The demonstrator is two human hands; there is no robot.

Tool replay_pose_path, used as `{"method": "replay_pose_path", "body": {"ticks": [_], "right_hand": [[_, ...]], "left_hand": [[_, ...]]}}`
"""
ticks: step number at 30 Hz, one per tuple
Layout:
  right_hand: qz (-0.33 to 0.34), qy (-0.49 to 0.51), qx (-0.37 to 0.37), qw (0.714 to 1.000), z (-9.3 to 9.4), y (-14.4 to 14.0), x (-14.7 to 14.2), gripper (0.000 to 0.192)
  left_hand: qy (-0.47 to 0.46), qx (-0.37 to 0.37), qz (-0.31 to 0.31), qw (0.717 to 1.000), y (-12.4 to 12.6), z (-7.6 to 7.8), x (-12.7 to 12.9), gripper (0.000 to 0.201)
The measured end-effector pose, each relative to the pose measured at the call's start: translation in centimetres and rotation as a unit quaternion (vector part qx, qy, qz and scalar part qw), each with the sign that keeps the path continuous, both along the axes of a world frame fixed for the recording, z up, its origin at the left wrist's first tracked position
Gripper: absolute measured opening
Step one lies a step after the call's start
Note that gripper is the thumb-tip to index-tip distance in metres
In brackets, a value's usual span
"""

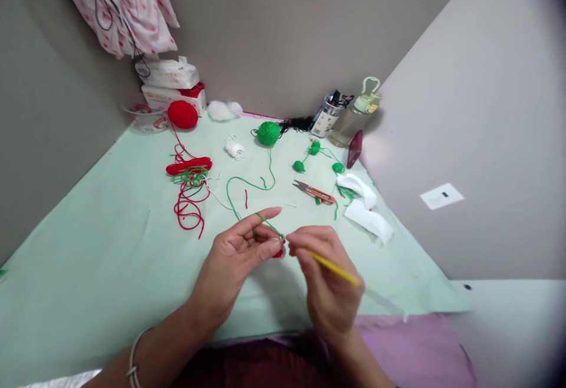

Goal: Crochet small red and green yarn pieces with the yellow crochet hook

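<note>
Between finger and thumb, my left hand (236,258) pinches a small red crochet piece (278,254) with a pale edge. Green yarn (267,222) loops over its raised index finger and runs down to the piece. My right hand (329,279) grips a crochet hook (333,267) with a yellow handle; its tip meets the yarn at the top of the piece. The fingers partly cover the piece and the hook's head. From a green yarn ball (269,133) farther back, the working strand curves across the table to my left hand.
Thread snips (315,191) with orange handles lie beyond my right hand, near small green balls (299,166) and white strips (369,221). Tangled red yarn (189,167) lies at left, below a red yarn ball (183,114). A water bottle (354,122) and pen holder (326,117) stand at back right.
</note>
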State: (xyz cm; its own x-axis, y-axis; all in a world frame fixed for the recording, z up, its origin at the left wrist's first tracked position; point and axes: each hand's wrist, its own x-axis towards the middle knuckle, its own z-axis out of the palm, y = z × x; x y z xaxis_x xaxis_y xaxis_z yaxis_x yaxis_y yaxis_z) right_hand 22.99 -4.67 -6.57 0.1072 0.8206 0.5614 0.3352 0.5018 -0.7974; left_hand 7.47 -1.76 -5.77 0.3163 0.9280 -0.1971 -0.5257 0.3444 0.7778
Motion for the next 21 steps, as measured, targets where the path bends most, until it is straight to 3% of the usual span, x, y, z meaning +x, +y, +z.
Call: {"method": "replay_pose_path", "body": {"ticks": [2,4,8,11,14,21], "right_hand": [[-0.036,-0.133,0.084,0.987,-0.7,-0.3,-0.3,0.044],[-0.042,-0.161,0.116,0.979,-0.9,-0.5,-0.2,0.05],[-0.015,0.014,0.021,1.0,-0.3,-0.2,0.5,0.032],[0.053,0.157,-0.04,0.985,0.2,0.4,0.7,0.023],[0.101,0.169,-0.079,0.977,0.1,0.8,0.5,0.017],[0.118,0.244,-0.142,0.952,-0.2,1.0,1.1,0.014]], "left_hand": [[-0.031,-0.031,-0.011,0.999,-0.1,-0.2,0.4,0.045],[-0.063,-0.075,-0.039,0.994,0.0,-0.3,0.4,0.045],[-0.072,-0.106,-0.047,0.991,0.7,-0.3,-0.4,0.034],[-0.047,-0.069,-0.031,0.996,0.6,-0.2,-0.5,0.029],[-0.02,-0.034,-0.04,0.998,0.0,-0.1,0.0,0.034],[0.016,-0.009,-0.061,0.998,-0.5,-0.3,-0.4,0.035]]}}
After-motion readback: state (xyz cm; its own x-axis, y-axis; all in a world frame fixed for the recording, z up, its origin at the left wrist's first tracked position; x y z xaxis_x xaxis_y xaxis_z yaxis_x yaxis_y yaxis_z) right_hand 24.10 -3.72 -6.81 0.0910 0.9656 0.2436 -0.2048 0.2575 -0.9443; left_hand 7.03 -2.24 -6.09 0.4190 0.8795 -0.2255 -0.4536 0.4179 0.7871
